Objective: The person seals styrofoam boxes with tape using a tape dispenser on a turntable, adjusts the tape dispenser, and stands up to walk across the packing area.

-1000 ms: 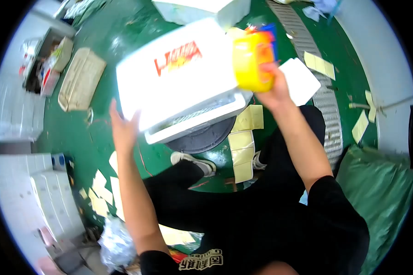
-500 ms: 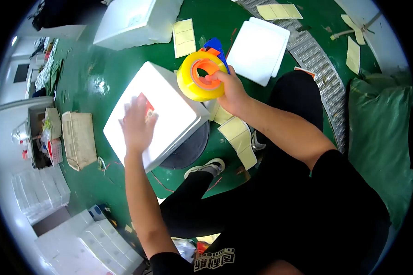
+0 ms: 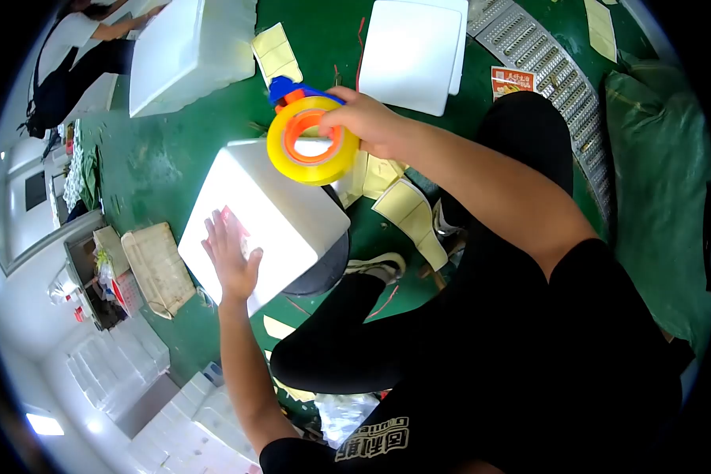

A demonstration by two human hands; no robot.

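Green floor (image 3: 154, 162) — left hand (image 3: 231, 257) pressing white box (image 3: 292, 209).

My tape roll (image 3: 291, 166) is yellow, its core (image 3: 292, 141) orange, the dispenser (image 3: 283, 88) blue; my white box (image 3: 296, 213) shows red print (image 3: 227, 212) above the green floor (image 3: 154, 182).

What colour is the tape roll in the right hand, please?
Yellow tape roll, orange core; clearest in the head view.
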